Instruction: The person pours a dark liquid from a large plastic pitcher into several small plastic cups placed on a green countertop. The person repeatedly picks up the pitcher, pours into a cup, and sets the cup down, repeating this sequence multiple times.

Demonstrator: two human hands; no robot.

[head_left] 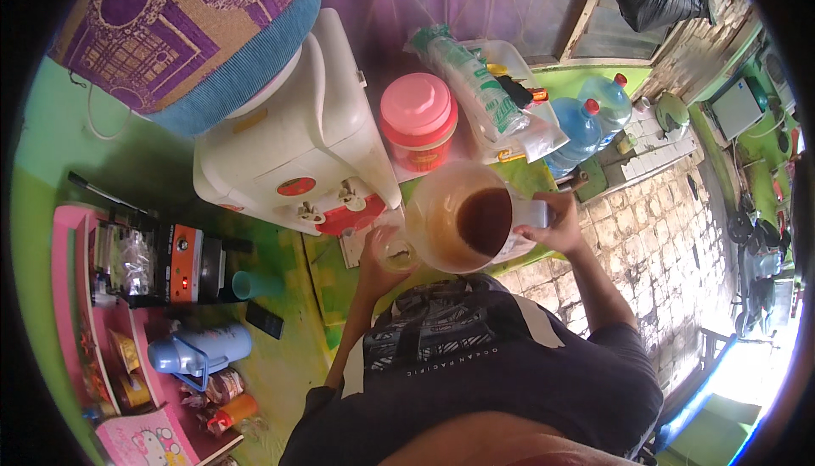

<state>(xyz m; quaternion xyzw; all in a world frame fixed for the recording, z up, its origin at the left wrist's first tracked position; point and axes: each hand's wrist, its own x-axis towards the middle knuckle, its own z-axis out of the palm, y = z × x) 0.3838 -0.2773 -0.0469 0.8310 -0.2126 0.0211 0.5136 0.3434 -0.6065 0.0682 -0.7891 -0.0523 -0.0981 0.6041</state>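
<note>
right hand (556,224) gripped the pitcher (463,216) handle, tipped w/ spout leftward over the small cup (397,254); left hand (378,249) wrapped round that cup, just beside & below.

— What stands behind my work area?
— A white water dispenser (297,139) under a patterned cloth cover (187,33); a pink-lidded jar (418,122) just beside it.
— And to my left?
— A blue thermos flask (199,349) on the pink shelf (72,296); blue water bottles (590,118) stand at right.
</note>
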